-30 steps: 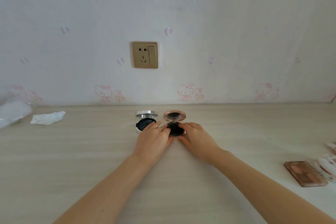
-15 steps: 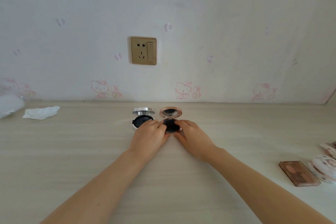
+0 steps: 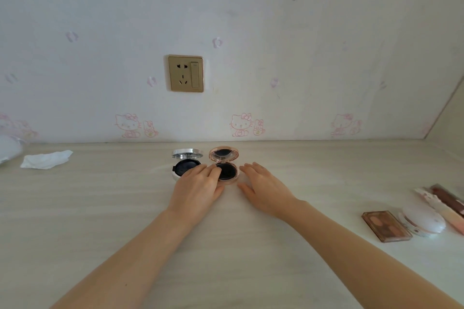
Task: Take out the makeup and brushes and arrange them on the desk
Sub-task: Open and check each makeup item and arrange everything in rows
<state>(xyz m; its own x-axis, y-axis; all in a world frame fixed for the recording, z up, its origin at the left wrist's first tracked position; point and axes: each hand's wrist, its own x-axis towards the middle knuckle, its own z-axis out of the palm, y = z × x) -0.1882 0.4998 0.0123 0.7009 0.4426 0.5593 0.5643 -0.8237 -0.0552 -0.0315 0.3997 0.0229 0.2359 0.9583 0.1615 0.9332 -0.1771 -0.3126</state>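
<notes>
Resting on a pale wood-grain desk (image 3: 100, 208), near the wall: two round cushion compacts side by side, both lying open with lids tilting up toward the wall. Sitting to the left, a silver-white compact (image 3: 185, 163); touching or nearly touching it on the right, a rose-gold compact (image 3: 225, 164) showing a dark puff inside. Lying palm-down, left hand (image 3: 198, 189), its fingertips (image 3: 216, 170) pressing on the rose-gold compact's dark puff and near rim, not clenching. Hovering just beside the same compact's right edge, right hand (image 3: 263, 188), fingers spreading loose, gripping nothing. Waiting well apart at the right edge: a brown eyeshadow palette (image 3: 385, 226), a white domed case (image 3: 424, 222) just beside it, and slim packages (image 3: 444, 204) behind. Lying far left, a crumpled tissue (image 3: 46, 159). Showing on the wall above, a gold socket (image 3: 185, 73).
</notes>
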